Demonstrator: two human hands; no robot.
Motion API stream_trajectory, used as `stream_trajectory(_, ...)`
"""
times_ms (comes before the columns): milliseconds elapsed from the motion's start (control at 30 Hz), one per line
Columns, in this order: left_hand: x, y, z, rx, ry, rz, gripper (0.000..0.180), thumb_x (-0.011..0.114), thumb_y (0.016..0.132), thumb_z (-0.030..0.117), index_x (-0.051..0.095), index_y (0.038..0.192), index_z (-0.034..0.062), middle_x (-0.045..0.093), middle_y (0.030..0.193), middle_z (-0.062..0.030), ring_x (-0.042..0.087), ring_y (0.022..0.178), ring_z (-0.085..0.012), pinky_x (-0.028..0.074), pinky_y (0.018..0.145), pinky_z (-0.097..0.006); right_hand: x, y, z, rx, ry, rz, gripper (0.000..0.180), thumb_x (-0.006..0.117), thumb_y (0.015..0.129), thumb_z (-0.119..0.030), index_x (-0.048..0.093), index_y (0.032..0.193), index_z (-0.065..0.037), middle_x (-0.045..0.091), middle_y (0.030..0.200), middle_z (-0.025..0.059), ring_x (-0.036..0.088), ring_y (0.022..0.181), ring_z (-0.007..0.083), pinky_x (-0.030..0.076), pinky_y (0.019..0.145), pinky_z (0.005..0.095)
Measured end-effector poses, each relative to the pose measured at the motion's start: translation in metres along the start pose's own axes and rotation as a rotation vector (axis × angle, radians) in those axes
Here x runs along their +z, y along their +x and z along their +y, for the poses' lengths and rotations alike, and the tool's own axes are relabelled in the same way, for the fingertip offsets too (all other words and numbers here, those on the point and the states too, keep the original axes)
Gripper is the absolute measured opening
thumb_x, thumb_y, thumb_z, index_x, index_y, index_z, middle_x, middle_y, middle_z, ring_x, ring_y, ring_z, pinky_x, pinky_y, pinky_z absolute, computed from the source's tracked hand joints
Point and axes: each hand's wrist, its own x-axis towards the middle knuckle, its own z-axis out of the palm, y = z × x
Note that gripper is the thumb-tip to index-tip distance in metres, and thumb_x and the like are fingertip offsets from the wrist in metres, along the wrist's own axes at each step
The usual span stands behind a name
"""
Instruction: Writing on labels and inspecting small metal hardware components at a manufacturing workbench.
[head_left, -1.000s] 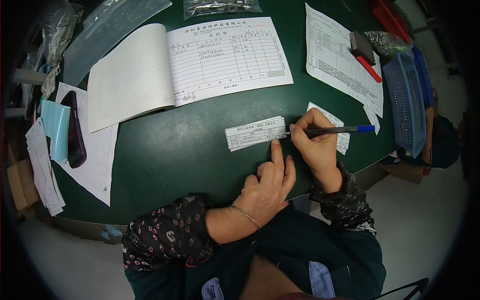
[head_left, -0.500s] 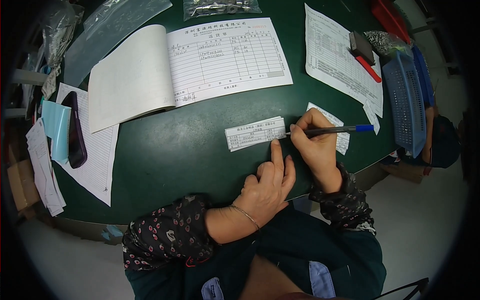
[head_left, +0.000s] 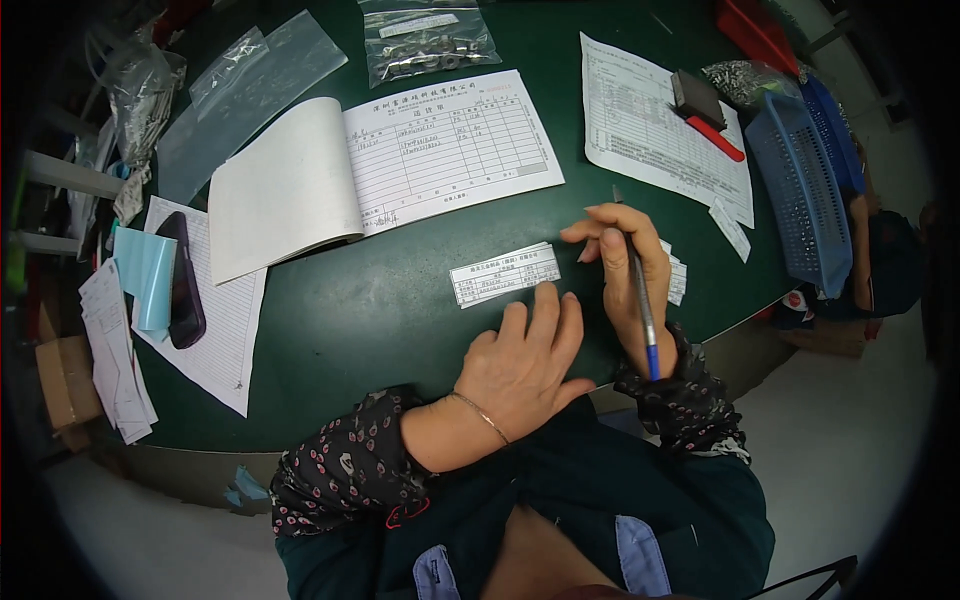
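Note:
A small white printed slip [head_left: 503, 274] lies on the dark green table [head_left: 390, 320]. My left hand [head_left: 525, 358] rests flat on the table just below the slip, fingers together and pointing up toward it, holding nothing. My right hand [head_left: 628, 268] sits to the right of the slip and grips a blue pen [head_left: 638, 290]; the pen runs up and down along the hand with its tip pointing away from me. More small white slips [head_left: 676, 280] peek out under the right hand.
An open form pad [head_left: 385, 165] lies above the slip. Printed sheets [head_left: 660, 125] with a red-and-black tool [head_left: 705, 112], a blue basket [head_left: 800, 190], clear bags [head_left: 425, 40] and a dark phone [head_left: 183, 285] on papers ring the table.
My right hand has lifted the pen off the slip and turned it from lying sideways to pointing away. My left forefinger has come off the slip's edge; the hand now lies flatter.

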Motion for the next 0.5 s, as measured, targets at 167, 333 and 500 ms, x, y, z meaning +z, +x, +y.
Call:
stream_trajectory(167, -0.013, 0.009, -0.046, -0.219, -0.054, 0.174, 0.049, 0.075, 0.058, 0.019, 0.052, 0.099, 0.0044, 0.047, 0.097, -0.0105, 0.046, 0.087, -0.0271, 0.045, 0.069, -0.035, -0.023, 0.007, -0.004, -0.328, -0.607, -0.341, 0.027, 0.069, 0.065, -0.012, 0.055, 0.087, -0.006, 0.052, 0.067, 0.0071, 0.050, 0.070, 0.0253, 0.043, 0.058, 0.0334)
stream_trajectory(333, -0.002, 0.006, -0.064, -0.287, -0.175, 0.109, 0.039, 0.075, 0.059, 0.016, 0.053, 0.090, 0.0061, 0.047, 0.091, -0.0095, 0.043, 0.090, -0.0272, 0.042, 0.074, -0.035, -0.016, 0.010, -0.009, -0.217, -0.706, -0.487, 0.036, 0.074, 0.060, -0.018, 0.054, 0.088, -0.007, 0.051, 0.077, 0.0069, 0.050, 0.077, 0.0243, 0.043, 0.063, 0.0337)
stream_trajectory(500, 0.001, 0.006, -0.068, -0.258, -0.226, 0.150, 0.037, 0.074, 0.060, 0.013, 0.050, 0.086, 0.0048, 0.047, 0.087, -0.0094, 0.044, 0.085, -0.0266, 0.039, 0.075, -0.034, -0.013, 0.014, -0.009, -0.178, -0.720, -0.578, 0.039, 0.075, 0.059, -0.019, 0.053, 0.089, -0.007, 0.050, 0.080, 0.0077, 0.050, 0.079, 0.0246, 0.042, 0.065, 0.0347)
